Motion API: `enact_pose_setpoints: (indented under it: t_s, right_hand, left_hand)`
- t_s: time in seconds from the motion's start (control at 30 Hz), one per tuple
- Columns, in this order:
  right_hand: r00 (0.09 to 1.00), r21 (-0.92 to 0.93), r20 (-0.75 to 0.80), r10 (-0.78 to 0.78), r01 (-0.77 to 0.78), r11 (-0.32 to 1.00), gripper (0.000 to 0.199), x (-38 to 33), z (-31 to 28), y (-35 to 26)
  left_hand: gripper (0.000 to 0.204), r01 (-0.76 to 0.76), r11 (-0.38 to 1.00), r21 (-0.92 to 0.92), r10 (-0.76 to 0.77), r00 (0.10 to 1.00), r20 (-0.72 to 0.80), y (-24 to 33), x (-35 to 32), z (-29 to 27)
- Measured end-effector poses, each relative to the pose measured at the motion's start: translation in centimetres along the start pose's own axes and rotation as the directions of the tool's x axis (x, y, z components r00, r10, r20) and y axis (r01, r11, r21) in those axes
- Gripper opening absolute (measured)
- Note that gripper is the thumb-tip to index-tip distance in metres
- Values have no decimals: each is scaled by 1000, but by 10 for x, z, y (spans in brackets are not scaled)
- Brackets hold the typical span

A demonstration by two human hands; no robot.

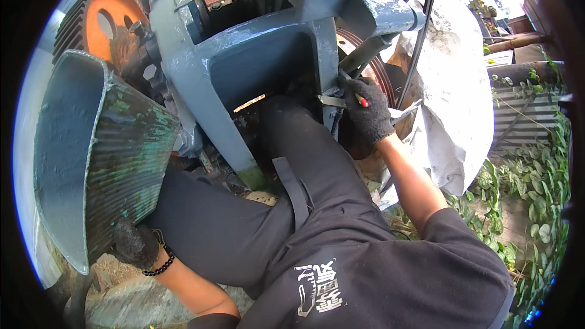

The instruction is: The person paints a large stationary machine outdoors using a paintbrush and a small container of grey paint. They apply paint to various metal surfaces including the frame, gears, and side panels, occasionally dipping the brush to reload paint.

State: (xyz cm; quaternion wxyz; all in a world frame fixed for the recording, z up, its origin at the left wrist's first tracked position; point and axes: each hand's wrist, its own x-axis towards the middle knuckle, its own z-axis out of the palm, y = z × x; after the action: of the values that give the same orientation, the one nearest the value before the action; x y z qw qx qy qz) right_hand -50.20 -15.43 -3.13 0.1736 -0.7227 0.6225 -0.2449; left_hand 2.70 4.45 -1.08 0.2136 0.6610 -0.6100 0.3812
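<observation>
1) The right hand (pixel 368 109), in a dark grey knit work glove, is up beside the machine, its fingers curled; they are partly hidden, so I cannot tell what it grips or how tightly
2) A small red-and-yellow spot (pixel 362 102) shows against the back of this glove; whether it is a patch or part of an object, I cannot tell
3) Just left of the right hand, a flat grey metal piece (pixel 332 102) juts out toward the opening in the thick, blue-grey painted metal frame (pixel 183 73)
4) Behind the right hand is a round, reddish-brown grooved metal wheel (pixel 384 82); to its right hangs a crumpled white sheet (pixel 454 85)
5) The left hand (pixel 135 245), in a dark glove above a black beaded bracelet (pixel 159 266), is at the lower edge of a flared, ribbed metal chute with worn green paint (pixel 128 152); its fingers are hidden, so I cannot tell whether it grips
6) Well above the left hand, beyond the chute, is an orange toothed metal gear (pixel 113 18)
7) Below and left of the right hand, the black cloth shirt (pixel 414 268) bears white printed characters and a white outline emblem (pixel 317 289)
</observation>
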Motion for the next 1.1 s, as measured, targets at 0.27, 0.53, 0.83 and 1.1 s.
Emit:
enact_pose_setpoints:
  t_s: [0.27, 0.53, 0.83, 1.1]
  right_hand:
    - [986, 0, -91, -140, 141, 990, 17, 18, -25, 4]
    - [994, 236, 52, 95, -105, 966, 19, 29, -24, 27]
    - [944, 74, 329, -15, -10, 997, 22, 52, -58, 44]
    - [846, -290, 526, 86, 83, 954, 25, 94, -33, 94]
  left_hand:
    - [44, -6, 1000, 13, 6, 1000, 11, -5, -9, 1]
    - [42, 379, 890, -255, -378, 924, 57, -16, -41, 14]
    - [39, 166, 983, -79, -165, 986, 17, -4, -17, 7]
    - [41, 84, 990, -112, -91, 994, -55, -2, -9, 16]
